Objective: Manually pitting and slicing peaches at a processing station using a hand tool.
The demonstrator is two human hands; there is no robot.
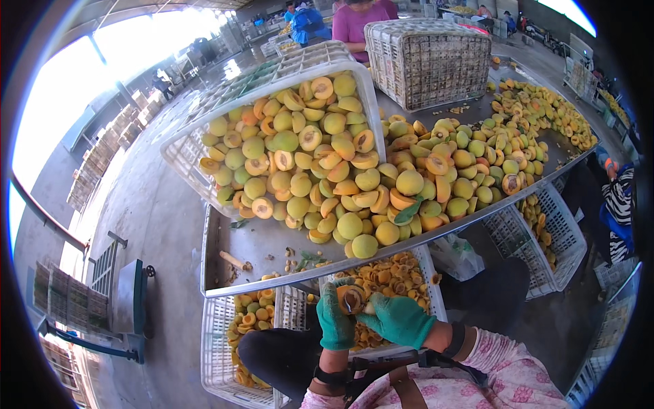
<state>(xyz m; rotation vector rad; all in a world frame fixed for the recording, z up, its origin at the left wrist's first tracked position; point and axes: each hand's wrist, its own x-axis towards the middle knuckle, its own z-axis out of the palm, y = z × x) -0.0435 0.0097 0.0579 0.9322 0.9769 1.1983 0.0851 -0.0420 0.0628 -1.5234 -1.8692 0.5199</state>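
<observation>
My left hand (336, 319), in a green knit glove, holds a halved apricot or peach (351, 298) with its cut side up. In my right hand (401, 318), gloved alike, is a small tool with a curved metal tip (349, 308), which lies against the cut fruit; its handle is mostly hidden by the fingers. Both hands are over a white plastic crate (433, 286) of orange fruit pieces. Just beyond them, yellow-green fruit (350, 225), some whole-looking and many halved, spills from a tipped white crate (375, 110) onto a metal table (301, 273).
A crate of halves (209, 353) stands by my left knee, another (569, 245) to the right under the table. An upturned crate (429, 64) sits on the table. A person in a purple shirt (352, 25) is across it; a co-worker's hand (610, 166) shows at right.
</observation>
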